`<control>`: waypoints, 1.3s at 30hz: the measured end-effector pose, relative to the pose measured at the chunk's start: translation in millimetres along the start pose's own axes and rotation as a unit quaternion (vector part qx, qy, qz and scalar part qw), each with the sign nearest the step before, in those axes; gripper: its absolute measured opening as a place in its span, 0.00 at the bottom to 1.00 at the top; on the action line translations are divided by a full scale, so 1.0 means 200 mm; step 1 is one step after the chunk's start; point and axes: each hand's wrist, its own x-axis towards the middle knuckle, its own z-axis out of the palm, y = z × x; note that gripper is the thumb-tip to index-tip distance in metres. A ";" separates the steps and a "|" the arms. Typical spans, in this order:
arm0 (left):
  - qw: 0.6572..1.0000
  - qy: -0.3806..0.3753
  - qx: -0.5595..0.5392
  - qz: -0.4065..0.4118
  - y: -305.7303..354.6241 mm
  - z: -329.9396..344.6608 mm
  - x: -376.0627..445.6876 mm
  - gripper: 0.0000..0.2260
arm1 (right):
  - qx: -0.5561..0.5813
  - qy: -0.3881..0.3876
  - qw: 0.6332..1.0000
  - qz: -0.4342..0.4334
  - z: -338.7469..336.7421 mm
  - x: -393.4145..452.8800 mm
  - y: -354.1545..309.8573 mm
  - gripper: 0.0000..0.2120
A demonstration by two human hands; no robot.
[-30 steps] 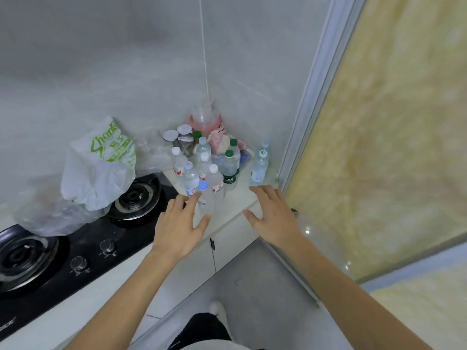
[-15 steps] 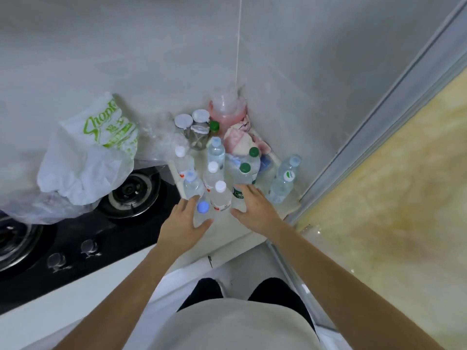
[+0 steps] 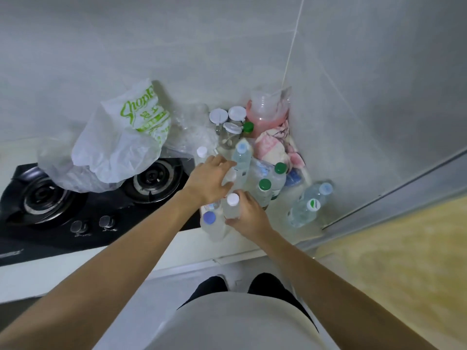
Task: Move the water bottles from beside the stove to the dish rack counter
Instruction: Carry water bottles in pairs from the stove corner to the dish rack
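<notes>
White-capped bottle sits clamped in the right hand fingers, left hand fingers curling round its neighbour behind; best lift both straight up, clear of crowded caps.

I count about nine water bottles clustered at twelve o'clock, three white-lidded jars behind them, two burners and one plastic bag at ten.
</notes>
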 end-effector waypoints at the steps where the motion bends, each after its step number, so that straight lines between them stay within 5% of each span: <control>1: 0.999 -0.034 0.021 -0.004 0.00 0.00 0.05 0.28 | 0.009 -0.003 1.000 -0.001 0.00 0.00 0.01 0.33; 6: 0.988 -0.144 0.042 -0.025 -0.01 0.05 0.21 0.29 | -0.008 -0.015 1.000 -0.017 0.01 0.00 0.05 0.34; 14: 0.986 -0.154 0.043 -0.040 -0.03 0.12 0.28 0.39 | -0.007 -0.009 1.000 -0.017 0.04 -0.02 0.10 0.36; 26: 0.997 -0.072 0.005 -0.040 0.01 0.09 0.21 0.30 | 0.037 0.002 0.999 -0.016 -0.09 -0.03 0.13 0.29; 31: 0.998 -0.013 -0.056 -0.017 0.06 -0.19 0.13 0.31 | 0.082 -0.002 0.996 -0.022 -0.35 -0.08 0.07 0.24; 39: 0.967 0.124 -0.215 -0.051 0.11 -0.76 -0.18 0.26 | 0.145 -0.035 0.983 -0.105 -0.85 -0.10 -0.19 0.33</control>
